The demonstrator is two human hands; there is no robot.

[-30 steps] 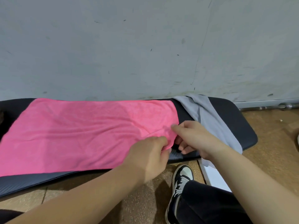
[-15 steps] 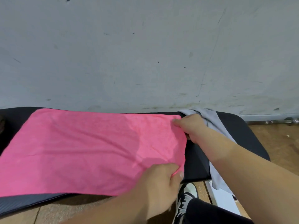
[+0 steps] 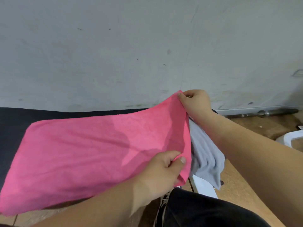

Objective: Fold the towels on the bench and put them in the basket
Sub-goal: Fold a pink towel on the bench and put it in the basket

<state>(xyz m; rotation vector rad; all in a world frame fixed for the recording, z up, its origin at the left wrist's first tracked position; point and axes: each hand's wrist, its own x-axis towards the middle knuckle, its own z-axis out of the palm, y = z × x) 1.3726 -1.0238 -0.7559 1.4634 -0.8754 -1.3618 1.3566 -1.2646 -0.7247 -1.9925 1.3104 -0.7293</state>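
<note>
A pink towel (image 3: 85, 154) lies spread over the black bench (image 3: 14, 122), with its right edge lifted off the bench. My right hand (image 3: 195, 102) pinches the far right corner, raised in front of the wall. My left hand (image 3: 162, 174) grips the near right corner. A grey towel (image 3: 205, 154) lies crumpled on the bench's right end, behind the lifted pink edge, and hangs over the front. A white basket (image 3: 203, 185) shows partly below the grey towel.
A grey wall (image 3: 147, 46) stands right behind the bench. A metal bar (image 3: 265, 113) lies on the brown floor along the wall at right. Another white object (image 3: 290, 138) sits at the far right edge. My dark trouser leg (image 3: 205, 210) fills the bottom.
Both hands have lifted the pink towel's right edge off the bench. My right hand went up and back with the far corner; my left hand now holds the near corner.
</note>
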